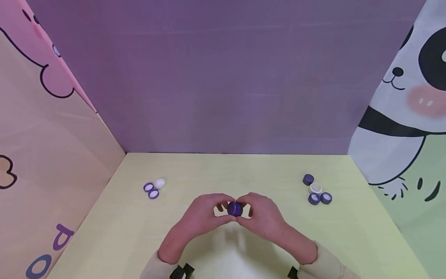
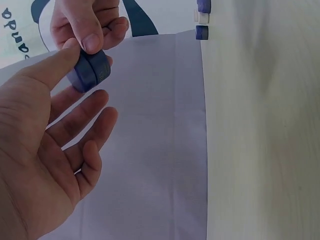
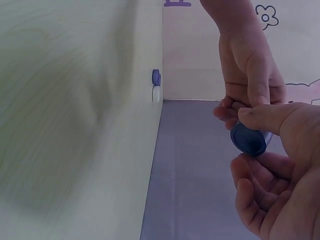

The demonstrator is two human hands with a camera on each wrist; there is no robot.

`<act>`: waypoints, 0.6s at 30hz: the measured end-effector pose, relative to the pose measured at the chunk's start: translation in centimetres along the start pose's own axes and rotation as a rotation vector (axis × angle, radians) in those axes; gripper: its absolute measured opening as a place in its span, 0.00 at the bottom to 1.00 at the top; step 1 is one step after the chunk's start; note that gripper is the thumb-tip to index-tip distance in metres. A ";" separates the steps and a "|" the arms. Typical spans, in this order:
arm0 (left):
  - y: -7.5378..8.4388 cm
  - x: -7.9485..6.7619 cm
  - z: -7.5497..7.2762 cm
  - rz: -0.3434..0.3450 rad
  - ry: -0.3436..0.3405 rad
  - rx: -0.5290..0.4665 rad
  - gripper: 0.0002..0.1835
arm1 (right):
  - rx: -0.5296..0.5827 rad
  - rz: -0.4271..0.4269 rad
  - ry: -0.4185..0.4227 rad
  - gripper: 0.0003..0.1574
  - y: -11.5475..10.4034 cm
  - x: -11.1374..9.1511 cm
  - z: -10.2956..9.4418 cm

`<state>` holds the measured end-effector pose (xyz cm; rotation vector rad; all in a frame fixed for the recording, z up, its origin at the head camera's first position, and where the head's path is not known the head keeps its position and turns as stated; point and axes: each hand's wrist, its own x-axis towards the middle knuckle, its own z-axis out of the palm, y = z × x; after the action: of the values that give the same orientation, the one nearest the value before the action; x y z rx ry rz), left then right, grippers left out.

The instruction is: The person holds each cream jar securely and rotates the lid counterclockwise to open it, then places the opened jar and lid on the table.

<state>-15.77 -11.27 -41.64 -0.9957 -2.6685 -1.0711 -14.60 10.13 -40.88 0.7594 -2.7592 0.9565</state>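
Note:
A small round dark-purple container is held up between the two hands over the middle of the table. Its left side is pinched by the thumb and fingers of my left hand, and its right side by those of my right hand. In the left wrist view a seam runs round the container, splitting it into two thick discs. The right wrist view shows one flat round face of the container. The fingertips cover parts of its sides. The other fingers of both hands are loosely bent, away from it.
At the left of the pale table lie two purple-rimmed round pieces with white insides and a white disc. Several purple pieces and a white one sit together at the right. Printed cloth panels enclose the table.

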 end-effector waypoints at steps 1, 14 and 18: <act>0.0 -0.1 0.0 -0.008 0.015 0.021 0.19 | -0.006 -0.002 0.006 0.16 0.0 0.0 0.1; -0.4 -0.1 -0.1 0.113 0.137 0.197 0.23 | -0.082 -0.007 0.024 0.19 0.3 0.0 0.5; -0.6 -0.2 -0.3 0.159 0.082 0.200 0.23 | -0.097 0.018 -0.002 0.19 0.5 0.1 0.7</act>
<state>-16.00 -11.92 -41.84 -1.0776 -2.5206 -0.7791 -14.92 10.03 -41.66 0.7222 -2.7955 0.8179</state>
